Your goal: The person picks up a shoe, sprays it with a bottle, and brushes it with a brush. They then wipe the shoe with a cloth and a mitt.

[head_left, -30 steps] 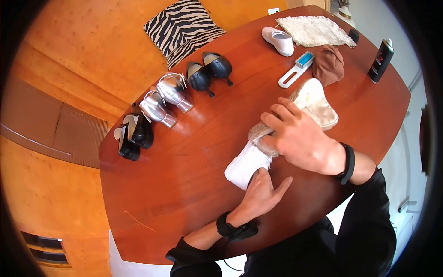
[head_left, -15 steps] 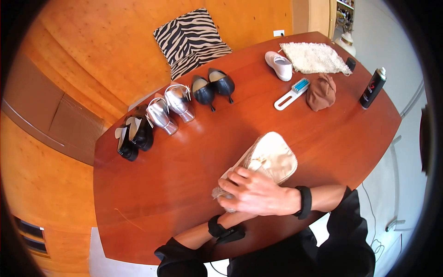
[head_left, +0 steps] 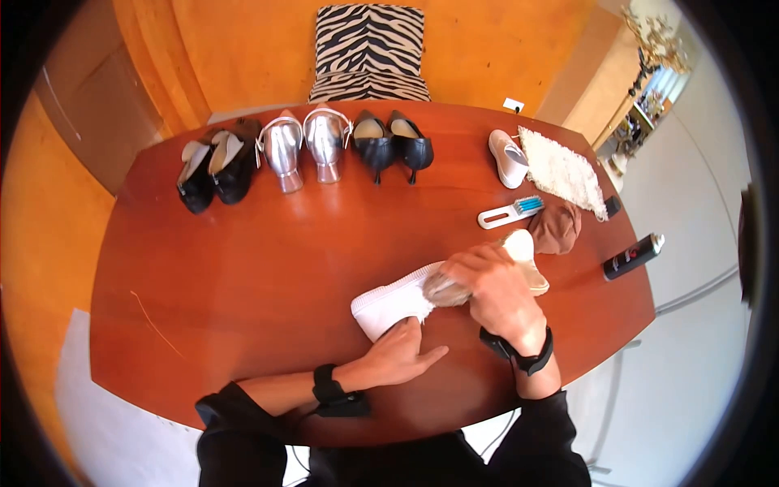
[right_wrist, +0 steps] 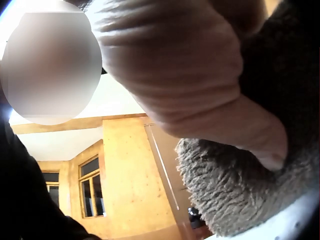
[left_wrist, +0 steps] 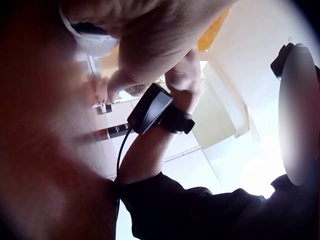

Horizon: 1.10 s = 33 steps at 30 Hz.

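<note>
A white canvas shoe lies tilted near the middle of the table, its ribbed sole edge facing away from me. My left hand holds it with the fingers tucked into its opening and hidden there; the thumb sticks out to the right. My right hand grips a fuzzy grey-beige cloth at the right end of the shoe, and its smooth cream part spreads out beyond the fingers. In the right wrist view the thumb presses into the shaggy pile, right above a white surface.
A white brush with blue bristles, a crumpled brown cloth and a black spray can are at the right. Behind them lie another pale shoe and a cream shaggy cloth. Black flats, silver heels and black heels line the back.
The right hand with the fuzzy cloth came back over the shoe and left hand, then moved out to the right again. The left hand stays at the shoe. The head view has turned.
</note>
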### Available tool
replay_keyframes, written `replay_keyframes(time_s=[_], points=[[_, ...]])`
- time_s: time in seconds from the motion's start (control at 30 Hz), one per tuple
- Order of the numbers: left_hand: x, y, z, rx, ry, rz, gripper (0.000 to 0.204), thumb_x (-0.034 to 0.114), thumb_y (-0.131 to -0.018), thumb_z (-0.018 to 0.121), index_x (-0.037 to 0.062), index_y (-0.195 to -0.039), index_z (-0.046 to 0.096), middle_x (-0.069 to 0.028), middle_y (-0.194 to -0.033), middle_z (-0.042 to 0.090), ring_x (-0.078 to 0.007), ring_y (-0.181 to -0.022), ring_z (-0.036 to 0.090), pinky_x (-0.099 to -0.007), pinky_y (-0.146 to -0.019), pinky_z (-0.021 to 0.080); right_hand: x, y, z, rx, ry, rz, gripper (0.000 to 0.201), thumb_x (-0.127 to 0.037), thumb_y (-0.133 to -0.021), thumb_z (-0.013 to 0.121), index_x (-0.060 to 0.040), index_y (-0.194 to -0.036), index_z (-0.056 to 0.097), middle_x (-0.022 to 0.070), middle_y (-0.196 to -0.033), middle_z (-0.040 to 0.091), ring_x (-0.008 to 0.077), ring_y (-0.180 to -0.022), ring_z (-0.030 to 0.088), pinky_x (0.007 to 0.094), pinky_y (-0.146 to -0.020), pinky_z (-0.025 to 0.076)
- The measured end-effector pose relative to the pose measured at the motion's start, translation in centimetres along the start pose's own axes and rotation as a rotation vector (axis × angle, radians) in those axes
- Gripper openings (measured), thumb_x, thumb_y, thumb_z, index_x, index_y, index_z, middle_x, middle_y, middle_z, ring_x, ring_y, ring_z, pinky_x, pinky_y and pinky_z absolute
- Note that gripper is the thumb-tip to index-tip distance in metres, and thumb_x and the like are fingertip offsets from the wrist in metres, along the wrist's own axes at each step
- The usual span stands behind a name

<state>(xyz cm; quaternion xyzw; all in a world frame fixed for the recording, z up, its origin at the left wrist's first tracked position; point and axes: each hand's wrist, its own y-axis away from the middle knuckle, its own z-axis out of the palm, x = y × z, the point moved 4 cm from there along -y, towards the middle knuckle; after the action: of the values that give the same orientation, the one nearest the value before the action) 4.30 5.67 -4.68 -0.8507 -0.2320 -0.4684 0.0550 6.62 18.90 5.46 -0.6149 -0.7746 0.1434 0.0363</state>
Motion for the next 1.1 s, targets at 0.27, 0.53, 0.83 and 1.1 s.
replay_keyframes(time_s=[0.27,0.53,0.83,1.1], points=[[0.0,0.2,0.0,0.020,0.008,0.001,0.053,0.034,-0.085,0.061,-0.0165,-0.092,0.046,-0.0309,-0.088,0.053,-0.0386,-0.083,0.056,-0.0434,-0.075,0.045,-1.4,-0.5,0.3,0.041,0.113,0.007,0.037,0.002,-0.060,0.058,-0.0072,-0.096,0.064,0.0047,-0.095,0.063,0.0249,-0.090,0.057,0.0356,-0.081,0.044],[-1.4,0.0,2.1,0.151,0.221,0.321,0.034,0.023,-0.086,0.057,-0.0039,-0.105,0.050,-0.0237,-0.094,0.056,-0.0345,-0.087,0.056,-0.0417,-0.076,0.046,-9.0,-0.7,3.6,0.107,0.044,-0.377,0.040,-0.017,-0.067,0.059,-0.0108,-0.107,0.061,0.0049,-0.106,0.057,0.0228,-0.096,0.053,0.0374,-0.086,0.041],[-1.2,-0.2,2.0,0.162,0.127,0.282,0.036,0.021,-0.086,0.058,-0.0028,-0.111,0.049,-0.0242,-0.101,0.057,-0.0352,-0.094,0.057,-0.0424,-0.079,0.046,-6.0,-0.8,1.0,-0.018,0.098,-0.143,0.035,-0.010,-0.064,0.061,-0.0154,-0.098,0.064,0.0043,-0.104,0.058,0.0251,-0.100,0.054,0.0464,-0.094,0.040],[0.1,0.2,-0.1,0.003,0.116,-0.029,0.057,0.035,-0.084,0.061,-0.0188,-0.093,0.046,-0.0325,-0.087,0.055,-0.0403,-0.085,0.057,-0.0436,-0.075,0.046,-0.2,-0.7,-0.8,0.048,0.156,0.045,0.035,-0.001,-0.062,0.059,-0.0099,-0.094,0.066,0.0060,-0.098,0.063,0.0256,-0.093,0.056,0.0419,-0.089,0.042]])
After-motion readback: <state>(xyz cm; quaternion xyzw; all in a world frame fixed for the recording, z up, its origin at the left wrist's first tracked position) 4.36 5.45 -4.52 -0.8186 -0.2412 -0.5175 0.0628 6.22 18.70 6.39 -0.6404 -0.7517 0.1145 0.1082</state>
